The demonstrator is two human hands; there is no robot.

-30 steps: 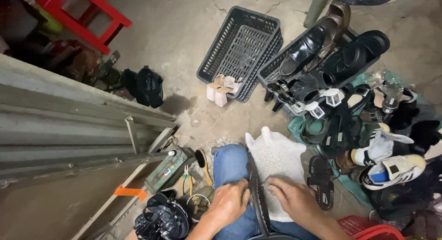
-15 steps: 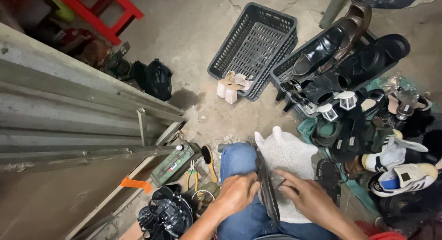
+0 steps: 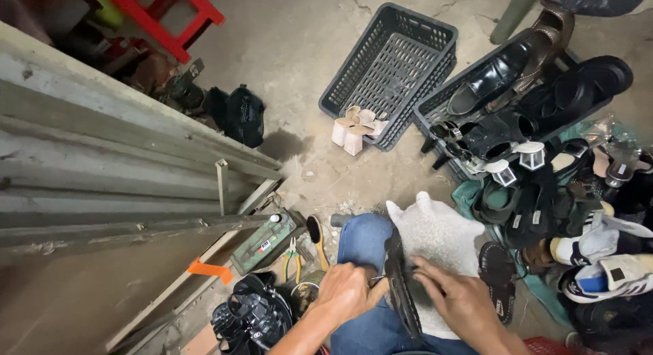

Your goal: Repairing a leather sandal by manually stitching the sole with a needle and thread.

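Gripping a dark sandal over the lap

Head view: left hand and right hand both clasp the black sandal, edge-up on a white cloth. One grey crate is empty; another crate holds black shoes.

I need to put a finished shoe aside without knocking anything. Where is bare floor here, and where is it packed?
Bare concrete lies between the red stool and the empty dark crate, and below that crate toward the knee. The right side is crowded with the shoe pile. The tools by the left hand leave little room.
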